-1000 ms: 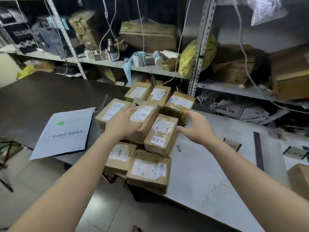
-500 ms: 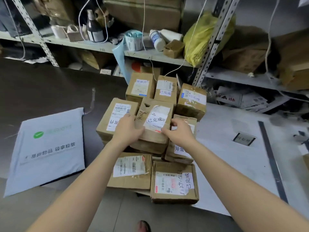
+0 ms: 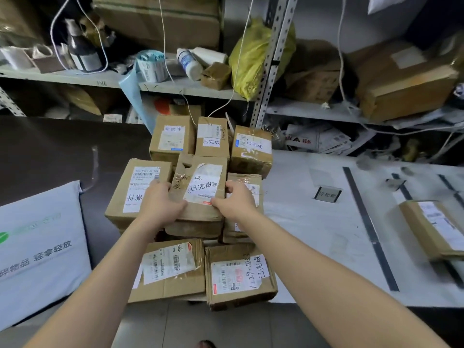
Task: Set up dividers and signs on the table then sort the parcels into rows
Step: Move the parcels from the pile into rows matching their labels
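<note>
Both hands hold one cardboard parcel [image 3: 198,194] between them: the left hand [image 3: 160,204] presses its left side with the thumb lying over the near top edge, and the right hand [image 3: 234,199] clamps its right side with the fingers curled over the edge, so the grip is narrow and closed on this box. The parcel sits on top of the cluster, its white label [image 3: 204,183] with large handwritten characters facing up between the two hands. Just left of the grip, touching the left hand, is a parcel with a barcode label [image 3: 136,189]. Directly under the right hand lies another box [image 3: 247,182], mostly hidden. Beyond the grip stand three more parcels in a row [image 3: 211,138], close together. Nearer the person than the grip, two parcels [image 3: 173,268] lie side by side at the desk edge, the right one [image 3: 238,275] overhanging it. Far left of the grip a grey mailer bag [image 3: 40,247] lies flat on the dark part of the desk [image 3: 50,151]. Right of the grip, on the white sheet [image 3: 313,222], a small sign [image 3: 327,194] stands near a dark divider strip [image 3: 369,224], and past that strip lies a separate parcel [image 3: 434,227]. Cluttered shelves [image 3: 175,86] rise behind.
</note>
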A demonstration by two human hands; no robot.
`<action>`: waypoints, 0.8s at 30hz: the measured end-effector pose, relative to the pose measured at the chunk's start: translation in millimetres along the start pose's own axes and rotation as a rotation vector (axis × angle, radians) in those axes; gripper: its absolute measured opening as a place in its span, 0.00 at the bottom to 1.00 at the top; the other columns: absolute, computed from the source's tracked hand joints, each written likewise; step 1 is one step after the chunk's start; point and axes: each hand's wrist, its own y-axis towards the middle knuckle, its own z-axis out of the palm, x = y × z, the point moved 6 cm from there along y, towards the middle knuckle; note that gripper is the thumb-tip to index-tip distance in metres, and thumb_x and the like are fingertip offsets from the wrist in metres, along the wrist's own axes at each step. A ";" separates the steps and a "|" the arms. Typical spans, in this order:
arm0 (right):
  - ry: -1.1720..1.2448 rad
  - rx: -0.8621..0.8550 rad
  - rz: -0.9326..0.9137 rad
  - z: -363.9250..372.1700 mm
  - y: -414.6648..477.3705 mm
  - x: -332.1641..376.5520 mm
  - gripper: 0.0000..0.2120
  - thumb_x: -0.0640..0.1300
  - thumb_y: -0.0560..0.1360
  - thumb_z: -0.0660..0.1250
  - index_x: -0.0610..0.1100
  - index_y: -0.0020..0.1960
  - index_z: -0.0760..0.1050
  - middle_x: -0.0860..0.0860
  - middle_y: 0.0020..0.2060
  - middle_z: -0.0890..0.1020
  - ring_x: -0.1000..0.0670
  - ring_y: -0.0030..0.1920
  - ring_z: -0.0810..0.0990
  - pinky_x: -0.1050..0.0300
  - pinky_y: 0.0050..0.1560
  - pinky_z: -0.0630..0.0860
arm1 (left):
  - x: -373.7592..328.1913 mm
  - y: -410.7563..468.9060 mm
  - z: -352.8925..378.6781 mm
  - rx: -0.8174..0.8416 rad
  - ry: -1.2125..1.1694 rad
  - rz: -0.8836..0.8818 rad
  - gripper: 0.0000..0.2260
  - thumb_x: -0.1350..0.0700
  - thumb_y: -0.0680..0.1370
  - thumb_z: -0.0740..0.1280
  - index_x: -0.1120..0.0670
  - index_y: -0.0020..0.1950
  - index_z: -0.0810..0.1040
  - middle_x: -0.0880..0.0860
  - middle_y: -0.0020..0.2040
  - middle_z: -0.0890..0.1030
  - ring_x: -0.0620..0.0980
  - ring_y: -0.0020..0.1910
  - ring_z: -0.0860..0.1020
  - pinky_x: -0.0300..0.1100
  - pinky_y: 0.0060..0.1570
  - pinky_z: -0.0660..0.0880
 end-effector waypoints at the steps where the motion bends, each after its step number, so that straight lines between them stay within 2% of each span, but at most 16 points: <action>1: 0.001 -0.005 0.001 -1.5 -1.8 0.2 0.23 0.51 0.71 0.76 0.51 0.65 0.78 0.56 0.56 0.84 0.50 0.55 0.81 0.52 0.54 0.79 | 0.0 -0.8 -0.3 -0.012 -0.013 0.006 0.15 0.54 0.73 0.75 0.57 0.56 0.80 0.53 0.55 0.70 0.55 0.50 0.74 0.45 0.49 0.70; 4: 0.033 -0.010 -0.018 -8.2 -6.2 2.5 0.22 0.50 0.73 0.75 0.52 0.66 0.78 0.56 0.58 0.84 0.49 0.57 0.81 0.50 0.57 0.79 | -5.9 -8.7 -6.1 -0.043 -0.042 0.027 0.18 0.54 0.73 0.75 0.58 0.61 0.79 0.53 0.59 0.71 0.54 0.51 0.75 0.46 0.53 0.73; 6: 0.060 -0.008 -0.046 -13.8 -9.7 8.2 0.22 0.50 0.73 0.75 0.52 0.66 0.78 0.56 0.59 0.84 0.50 0.59 0.80 0.48 0.59 0.79 | -9.4 -13.7 -12.2 -0.060 -0.092 0.035 0.15 0.54 0.73 0.75 0.57 0.58 0.80 0.54 0.60 0.73 0.55 0.53 0.77 0.48 0.53 0.75; 8: 0.078 -0.012 -0.074 -21.6 -13.2 15.1 0.22 0.50 0.73 0.75 0.53 0.66 0.78 0.57 0.59 0.83 0.50 0.59 0.81 0.48 0.58 0.80 | -17.1 -21.5 -23.0 -0.086 -0.133 0.047 0.11 0.54 0.72 0.75 0.54 0.52 0.80 0.53 0.57 0.75 0.54 0.52 0.78 0.47 0.50 0.74; 11: 0.099 -0.030 -0.113 -41.1 -18.6 26.1 0.21 0.48 0.73 0.74 0.53 0.66 0.78 0.59 0.55 0.83 0.52 0.53 0.80 0.51 0.54 0.80 | -35.4 -28.3 -41.2 -0.139 -0.167 0.113 0.15 0.46 0.68 0.72 0.51 0.51 0.81 0.51 0.53 0.79 0.52 0.51 0.79 0.43 0.47 0.73; 13: 0.099 -0.057 -0.137 -57.3 -20.7 30.9 0.17 0.49 0.72 0.74 0.53 0.60 0.81 0.61 0.51 0.84 0.53 0.51 0.81 0.51 0.54 0.80 | -51.6 -33.4 -51.3 -0.159 -0.151 0.160 0.14 0.49 0.71 0.74 0.52 0.54 0.79 0.49 0.56 0.75 0.49 0.52 0.76 0.41 0.50 0.70; 15: 0.090 -0.086 -0.140 -72.8 -23.2 33.6 0.14 0.52 0.70 0.74 0.54 0.55 0.81 0.61 0.48 0.85 0.52 0.50 0.82 0.51 0.53 0.80 | -67.6 -36.2 -57.1 -0.185 -0.127 0.195 0.17 0.53 0.74 0.76 0.56 0.61 0.79 0.50 0.57 0.72 0.50 0.52 0.73 0.41 0.51 0.68; 17: 0.104 -0.126 -0.142 -90.7 -25.8 32.7 0.16 0.54 0.67 0.74 0.54 0.54 0.82 0.61 0.47 0.85 0.52 0.50 0.83 0.50 0.53 0.81 | -87.2 -38.3 -59.7 -0.198 -0.090 0.249 0.20 0.53 0.75 0.75 0.58 0.63 0.79 0.51 0.58 0.72 0.52 0.54 0.75 0.44 0.52 0.71; 20: 0.160 -0.175 -0.160 -124.8 -34.4 25.4 0.20 0.56 0.64 0.73 0.56 0.56 0.82 0.62 0.48 0.85 0.54 0.51 0.83 0.49 0.54 0.82 | -122.1 -44.5 -59.9 -0.203 -0.072 0.320 0.21 0.52 0.73 0.76 0.58 0.64 0.80 0.52 0.56 0.72 0.55 0.55 0.77 0.48 0.56 0.75; 24: 0.219 -0.243 -0.181 -179.2 -53.3 -1.9 0.19 0.55 0.62 0.73 0.59 0.54 0.82 0.64 0.46 0.85 0.56 0.51 0.83 0.49 0.54 0.82 | -179.4 -72.2 -42.2 -0.226 -0.056 0.425 0.20 0.53 0.73 0.77 0.60 0.62 0.79 0.53 0.54 0.72 0.52 0.51 0.73 0.44 0.54 0.71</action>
